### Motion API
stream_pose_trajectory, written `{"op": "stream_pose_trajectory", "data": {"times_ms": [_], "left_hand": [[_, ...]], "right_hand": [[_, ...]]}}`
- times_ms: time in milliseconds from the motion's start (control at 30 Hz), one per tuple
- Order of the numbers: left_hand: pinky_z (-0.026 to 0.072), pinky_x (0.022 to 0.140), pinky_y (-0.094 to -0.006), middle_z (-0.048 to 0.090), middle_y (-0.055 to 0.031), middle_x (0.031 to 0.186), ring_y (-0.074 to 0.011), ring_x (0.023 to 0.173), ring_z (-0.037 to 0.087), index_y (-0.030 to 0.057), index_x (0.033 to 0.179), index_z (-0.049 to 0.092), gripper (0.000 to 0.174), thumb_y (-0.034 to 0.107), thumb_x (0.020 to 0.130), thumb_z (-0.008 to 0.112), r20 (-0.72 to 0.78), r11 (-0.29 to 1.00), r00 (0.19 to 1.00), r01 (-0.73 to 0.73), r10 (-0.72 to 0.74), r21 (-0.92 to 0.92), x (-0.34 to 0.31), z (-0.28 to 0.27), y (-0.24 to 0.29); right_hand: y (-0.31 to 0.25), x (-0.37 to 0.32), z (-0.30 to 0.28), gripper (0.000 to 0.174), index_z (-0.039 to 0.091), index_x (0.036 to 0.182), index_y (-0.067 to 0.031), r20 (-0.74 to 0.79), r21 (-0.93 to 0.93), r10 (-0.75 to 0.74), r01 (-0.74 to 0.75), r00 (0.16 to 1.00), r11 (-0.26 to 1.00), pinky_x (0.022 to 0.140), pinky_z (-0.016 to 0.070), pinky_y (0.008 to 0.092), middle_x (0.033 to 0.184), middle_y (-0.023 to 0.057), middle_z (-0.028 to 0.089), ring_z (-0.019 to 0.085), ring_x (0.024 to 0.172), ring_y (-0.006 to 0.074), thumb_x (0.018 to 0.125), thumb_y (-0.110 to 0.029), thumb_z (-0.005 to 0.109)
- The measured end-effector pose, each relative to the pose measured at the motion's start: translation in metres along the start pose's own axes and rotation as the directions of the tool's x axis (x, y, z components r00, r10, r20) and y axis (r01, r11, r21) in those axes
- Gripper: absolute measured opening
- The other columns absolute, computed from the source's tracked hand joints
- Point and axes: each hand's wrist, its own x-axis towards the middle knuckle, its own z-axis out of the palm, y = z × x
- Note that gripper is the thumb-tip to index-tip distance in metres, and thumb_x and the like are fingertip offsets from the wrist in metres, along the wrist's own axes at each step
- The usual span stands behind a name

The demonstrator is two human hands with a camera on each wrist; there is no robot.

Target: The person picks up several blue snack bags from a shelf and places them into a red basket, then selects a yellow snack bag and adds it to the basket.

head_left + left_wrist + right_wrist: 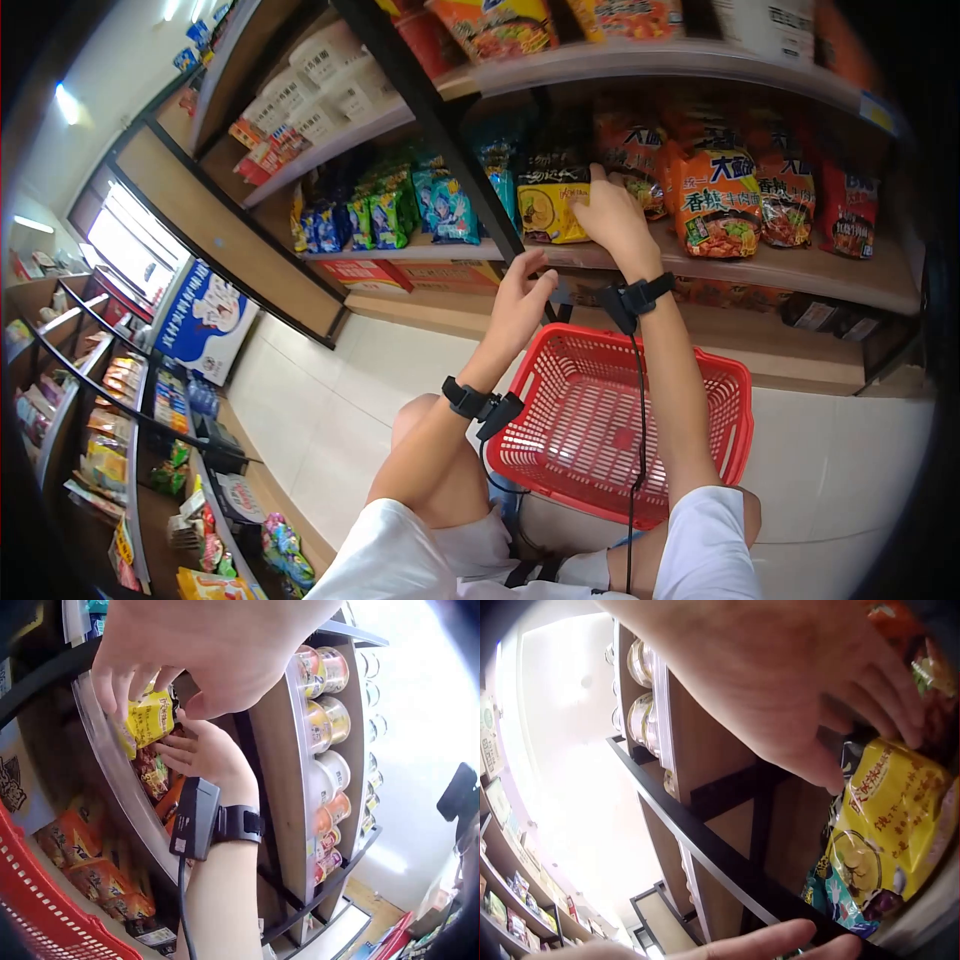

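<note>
A yellow noodle bag with a black top [553, 208] stands on the middle shelf. My right hand [615, 217] is at its upper right edge. In the right wrist view, the thumb and fingers [885, 701] lie around the top edge of the yellow bag [892, 817]; the left wrist view shows those fingers fairly straight and spread. My left hand [520, 300], fingers loosely bent and holding nothing, hovers in front of the shelf's upright post. Orange noodle bags [715, 200] stand to the right, teal bags [447, 205] to the left.
A red shopping basket [620, 415] sits on the floor below my arms, by the bottom shelf. The black post [440, 115] divides the shelving. White tubs [320, 85] stand on the upper left shelf. More stocked shelves [110, 440] line the far left.
</note>
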Motion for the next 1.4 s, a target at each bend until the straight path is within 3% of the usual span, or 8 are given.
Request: {"op": "stream_pose_trajectory", "data": {"times_ms": [100, 267, 333, 433, 500, 633, 867, 1400], "left_hand": [[0.0493, 0.093, -0.0315, 0.053, -0.0162, 0.142, -0.0168, 0.106, 0.064, -0.0019, 0.145, 0.042, 0.054, 0.018, 0.099, 0.061, -0.033, 0.990, 0.991, -0.130, 0.132, 0.048, 0.005, -0.003, -0.001], [0.0507, 0.090, -0.0313, 0.054, -0.0191, 0.138, -0.0170, 0.103, 0.064, -0.0007, 0.147, 0.039, 0.058, 0.019, 0.098, 0.061, -0.045, 0.999, 0.998, -0.032, 0.032, 0.004, 0.017, -0.009, -0.015], [0.0509, 0.089, -0.0306, 0.055, -0.0201, 0.138, -0.0182, 0.103, 0.065, -0.0010, 0.148, 0.037, 0.060, 0.019, 0.098, 0.061, -0.002, 0.993, 0.998, 0.065, -0.065, -0.094, 0.021, -0.009, -0.022], [0.0521, 0.090, -0.0318, 0.036, -0.0240, 0.154, -0.0221, 0.107, 0.065, -0.0017, 0.152, 0.028, 0.066, 0.014, 0.097, 0.060, -0.009, 0.990, 0.993, -0.120, 0.120, -0.080, 0.027, -0.004, -0.032], [0.0528, 0.091, -0.0339, 0.017, -0.0231, 0.163, -0.0257, 0.114, 0.062, -0.0003, 0.156, 0.020, 0.073, 0.011, 0.095, 0.060, 0.025, 0.974, 0.976, -0.214, 0.217, -0.075, 0.031, -0.008, -0.030], [0.0525, 0.092, -0.0356, 0.013, -0.0220, 0.164, -0.0291, 0.117, 0.061, 0.0011, 0.159, 0.012, 0.083, 0.012, 0.094, 0.062, 0.046, 0.958, 0.958, -0.281, 0.283, -0.046, 0.040, -0.015, -0.036], [0.0532, 0.091, -0.0385, 0.015, -0.0245, 0.163, -0.0320, 0.111, 0.062, -0.0004, 0.159, 0.009, 0.091, 0.015, 0.089, 0.066, 0.082, 0.965, 0.971, -0.211, 0.225, -0.152, 0.044, -0.023, -0.042], [0.0541, 0.088, -0.0374, 0.005, -0.0339, 0.162, -0.0331, 0.108, 0.063, 0.0046, 0.160, 0.007, 0.092, 0.015, 0.090, 0.065, 0.017, 0.960, 0.960, -0.279, 0.279, 0.010, 0.064, -0.009, -0.047]], "right_hand": [[-0.003, -0.007, 0.010, 0.061, 0.045, 0.137, 0.0011, -0.088, 0.006, -0.038, 0.039, 0.995, 0.999, 0.091, 0.0530, 0.0509, 0.127, 0.0316, 0.055, 0.063, 0.109, 0.0474, 0.086, -0.024, 0.067], [0.008, -0.014, 0.030, 0.068, 0.041, 0.144, 0.0011, -0.290, 0.020, -0.184, 0.198, 0.939, 0.980, 0.090, 0.0529, 0.0505, 0.133, 0.0312, 0.052, 0.063, 0.102, 0.0493, 0.085, -0.021, 0.067], [0.010, -0.018, 0.030, 0.070, 0.040, 0.146, 0.0010, -0.197, 0.139, -0.059, 0.088, 0.979, 0.986, 0.088, 0.0541, 0.0448, 0.132, 0.0292, 0.056, 0.068, 0.099, 0.0412, 0.087, -0.021, 0.069], [0.016, -0.018, 0.029, 0.070, 0.040, 0.147, 0.0012, -0.123, 0.270, 0.053, -0.018, 0.991, 0.963, 0.087, 0.0541, 0.0369, 0.127, 0.0255, 0.063, 0.071, 0.099, 0.0279, 0.088, -0.020, 0.071], [0.029, -0.015, 0.033, 0.068, 0.040, 0.146, 0.0030, -0.071, 0.357, 0.046, -0.018, 0.996, 0.934, 0.085, 0.0542, 0.0356, 0.127, 0.0239, 0.063, 0.070, 0.099, 0.0260, 0.089, -0.019, 0.070], [0.034, -0.021, 0.032, 0.063, 0.041, 0.144, 0.0064, 0.050, 0.542, 0.154, -0.156, 0.987, 0.826, 0.083, 0.0542, 0.0318, 0.125, 0.0201, 0.063, 0.068, 0.101, 0.0212, 0.091, -0.016, 0.068], [0.033, -0.029, 0.041, 0.061, 0.043, 0.142, 0.0073, 0.045, 0.507, 0.154, -0.156, 0.987, 0.847, 0.084, 0.0529, 0.0293, 0.119, 0.0172, 0.065, 0.066, 0.100, 0.0181, 0.091, -0.014, 0.069], [0.026, -0.017, 0.048, 0.051, 0.049, 0.134, 0.0076, 0.111, 0.543, 0.227, -0.251, 0.968, 0.801, 0.087, 0.0538, 0.0282, 0.111, 0.0170, 0.067, 0.066, 0.100, 0.0180, 0.090, -0.007, 0.071]]}}
